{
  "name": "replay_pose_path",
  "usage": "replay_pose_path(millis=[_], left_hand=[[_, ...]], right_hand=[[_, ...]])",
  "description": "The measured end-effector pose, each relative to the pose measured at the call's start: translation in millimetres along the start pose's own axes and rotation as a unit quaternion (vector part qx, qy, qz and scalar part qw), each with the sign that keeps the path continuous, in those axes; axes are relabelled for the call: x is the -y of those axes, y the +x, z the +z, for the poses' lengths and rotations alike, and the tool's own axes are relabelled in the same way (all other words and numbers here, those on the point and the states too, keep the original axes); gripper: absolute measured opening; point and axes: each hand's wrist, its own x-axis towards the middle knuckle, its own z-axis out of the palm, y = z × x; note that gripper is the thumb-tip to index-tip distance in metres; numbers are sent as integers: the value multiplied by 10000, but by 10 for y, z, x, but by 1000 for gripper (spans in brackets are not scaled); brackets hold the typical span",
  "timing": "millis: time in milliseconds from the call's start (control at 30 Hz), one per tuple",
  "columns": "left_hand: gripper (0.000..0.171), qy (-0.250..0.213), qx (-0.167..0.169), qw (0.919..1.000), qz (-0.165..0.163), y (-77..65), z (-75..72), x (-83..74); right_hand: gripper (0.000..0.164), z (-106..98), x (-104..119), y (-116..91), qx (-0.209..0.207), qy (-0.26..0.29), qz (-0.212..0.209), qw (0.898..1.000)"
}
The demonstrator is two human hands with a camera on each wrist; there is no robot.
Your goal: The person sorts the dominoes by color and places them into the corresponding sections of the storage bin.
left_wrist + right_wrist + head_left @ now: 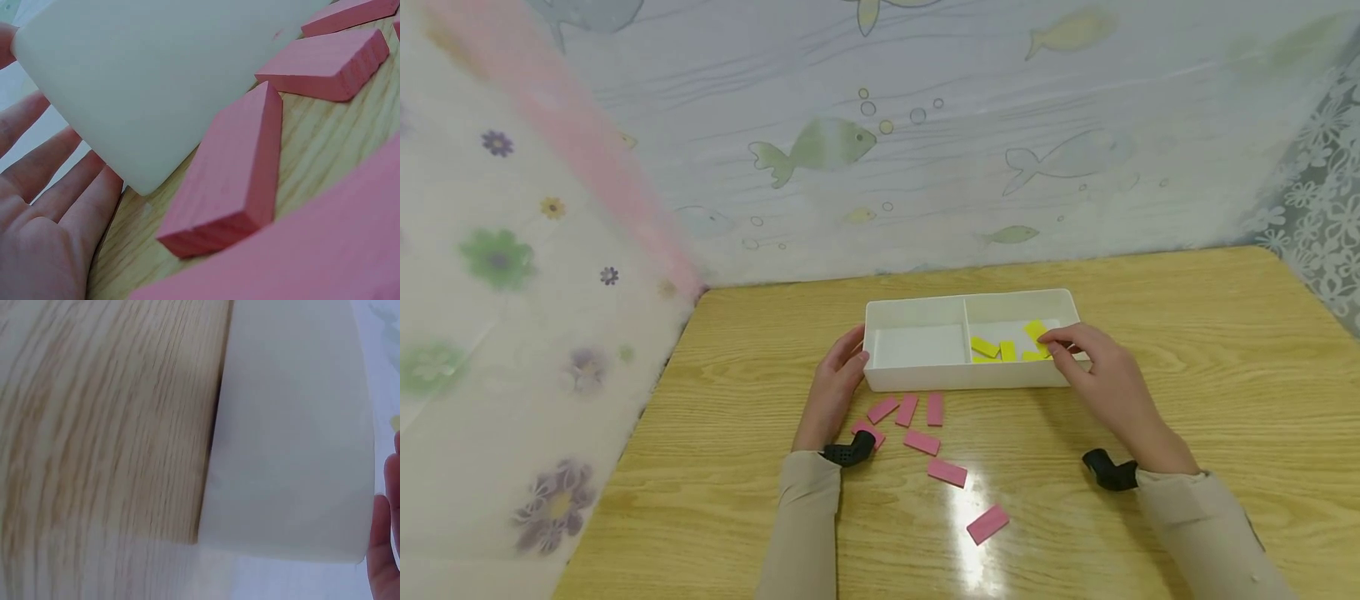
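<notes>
A white two-compartment box (917, 379) stands on the table. My left hand (833, 392) rests against its left end, thumb near the front corner. In the left wrist view the fingers (44, 169) lie fairly straight and spread along the end wall. My right hand (1101, 375) reaches over the right compartment. Its thumb and forefinger pinch a small flat yellow block (1035, 330). Several other yellow blocks (985, 347) lie in that compartment. The right wrist view shows the box's outer wall (287, 437), with fingertips (380, 531) at its edge.
Several pink blocks (922, 442) are scattered on the wooden table (722, 467) before the box, the nearest block (988, 524) at the front. One block (857, 427) is partly behind the left wrist camera (852, 450). A fish-patterned curtain (940, 167) hangs behind.
</notes>
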Motion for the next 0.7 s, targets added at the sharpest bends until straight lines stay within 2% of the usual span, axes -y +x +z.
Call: replay_pose_path(millis=[233, 467, 700], left_hand=[[46, -3, 13, 10000, -14, 0, -13, 14], [46, -1, 20, 10000, 10, 2, -4, 9], [46, -53, 57, 10000, 42, 2, -2, 2]], right_hand=[[18, -14, -67, -3, -67, 41, 217, 9997], [18, -32, -120, -2, -327, 129, 320, 9989], [20, -19, -177, -8, -154, 36, 541, 9984]])
